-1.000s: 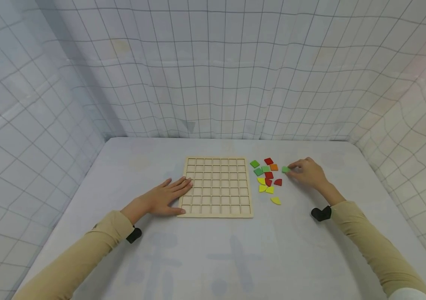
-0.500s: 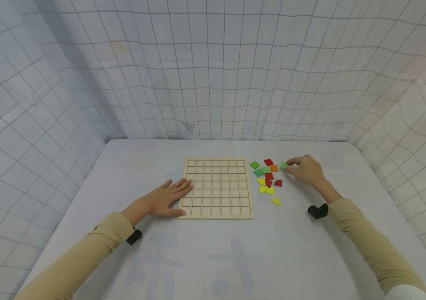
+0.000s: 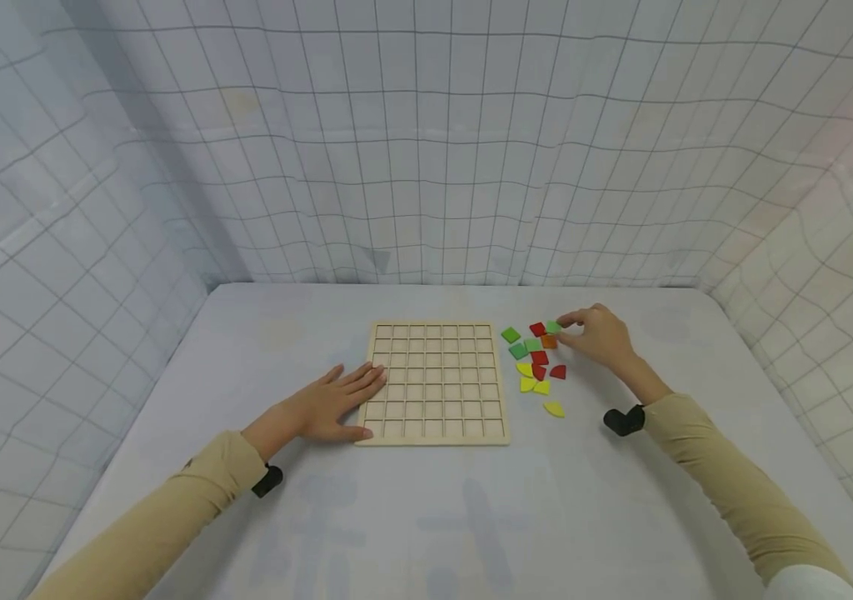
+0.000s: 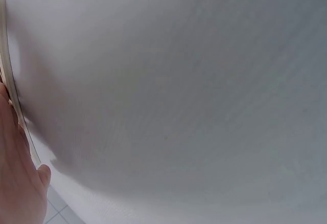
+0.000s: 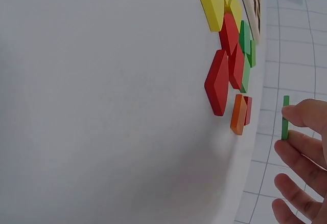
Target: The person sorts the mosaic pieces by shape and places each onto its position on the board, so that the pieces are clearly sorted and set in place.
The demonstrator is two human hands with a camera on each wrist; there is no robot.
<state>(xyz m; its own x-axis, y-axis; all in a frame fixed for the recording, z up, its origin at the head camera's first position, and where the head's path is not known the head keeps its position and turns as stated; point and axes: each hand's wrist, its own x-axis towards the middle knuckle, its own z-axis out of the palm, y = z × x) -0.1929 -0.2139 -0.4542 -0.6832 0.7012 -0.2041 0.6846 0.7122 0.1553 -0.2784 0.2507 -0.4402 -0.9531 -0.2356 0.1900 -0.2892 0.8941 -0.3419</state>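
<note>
A light green square tile (image 5: 285, 127) is pinched between the thumb and fingers of my right hand (image 3: 601, 340). In the right wrist view the tile is off the table, seen edge-on. From the head it overlaps the back of a loose group of tiles, beside a red tile (image 3: 537, 329) and an orange tile (image 3: 549, 342). My left hand (image 3: 331, 407) lies with straight fingers across the left edge of a pale wooden grid board (image 3: 434, 442), whose cells hold no tiles. Part of that hand shows at the lower left of the left wrist view.
Between the board and my right hand lie several flat tiles: green squares (image 3: 511, 334), a red square (image 3: 539, 357), red quarter-rounds (image 3: 558, 372) and yellow pieces (image 3: 541, 387). One yellow quarter-round (image 3: 555, 409) lies nearer to me. White gridded cloth (image 3: 434, 167) hangs behind the table (image 3: 426, 500).
My right hand has moved left and slightly away from me, bringing the light green tile from the right side over the back of the group. The left hand stays put on the board.
</note>
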